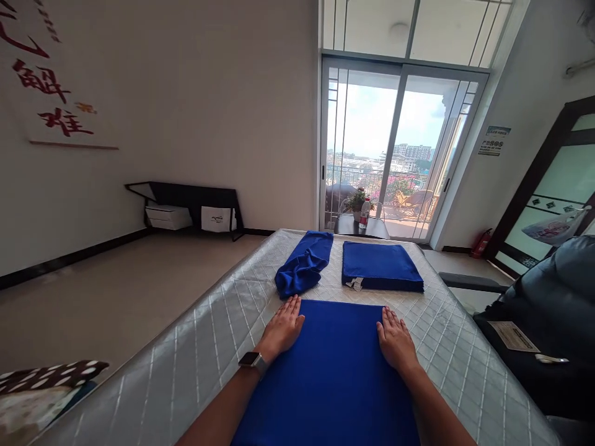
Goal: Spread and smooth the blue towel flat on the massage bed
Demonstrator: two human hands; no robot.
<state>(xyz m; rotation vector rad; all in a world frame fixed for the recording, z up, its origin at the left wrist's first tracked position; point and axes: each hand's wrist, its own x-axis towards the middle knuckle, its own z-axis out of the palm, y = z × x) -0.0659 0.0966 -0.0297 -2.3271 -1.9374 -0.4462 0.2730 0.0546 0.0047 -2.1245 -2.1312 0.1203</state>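
A flat blue cloth point(337, 371) lies lengthwise in front of me on a quilted, silvery mattress point(204, 347). Flat on its left far corner rests my left hand point(282, 325), fingers stretched out, a watch on the wrist. My right hand point(396, 337) presses flat along the opposite edge, its fingers also extended. Just beyond the left hand is a crumpled blue cloth point(304, 266), bunched at its near end. To the right of that sits a neat stack of folded blue cloths point(381, 263) with white tags showing at its near left corner. The cloth's near end runs out of view.
A small table with a plant and a water bottle point(365, 214) stands past the mattress, before the glass sliding doors point(404, 148). On the right is a dark chair point(553, 310). A black rack point(195, 201) stands by the left wall; patterned fabric point(46, 384) lies lower left.
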